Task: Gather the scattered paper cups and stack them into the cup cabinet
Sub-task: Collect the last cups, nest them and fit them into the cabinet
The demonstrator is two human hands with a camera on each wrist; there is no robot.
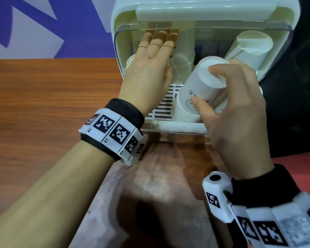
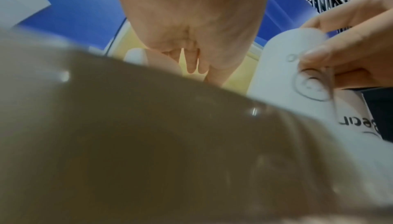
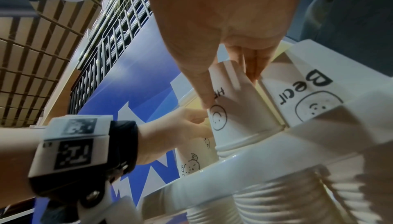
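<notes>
The white cup cabinet [image 1: 123,20] stands on the wooden table with its clear lid raised. My right hand [image 1: 204,86] grips the top of an upside-down stack of white paper cups [image 1: 186,111] with a smiley print, at the front middle of the cabinet's slatted floor. The right wrist view shows thumb and fingers [image 3: 246,66] pinching the top cup [image 3: 238,123]. My left hand [image 1: 159,43] reaches inside with straight fingers, its side against another upside-down cup stack [image 1: 182,68] further back. A third stack [image 1: 247,47] leans at the back right.
A cup rim [image 1: 130,62] shows at the cabinet's left wall behind my left hand. The wooden table [image 1: 52,104] stretches to the left; a blue and white wall [image 1: 43,27] is behind. A dark object [image 1: 297,104] lies right of the cabinet, over a red surface [image 1: 302,169].
</notes>
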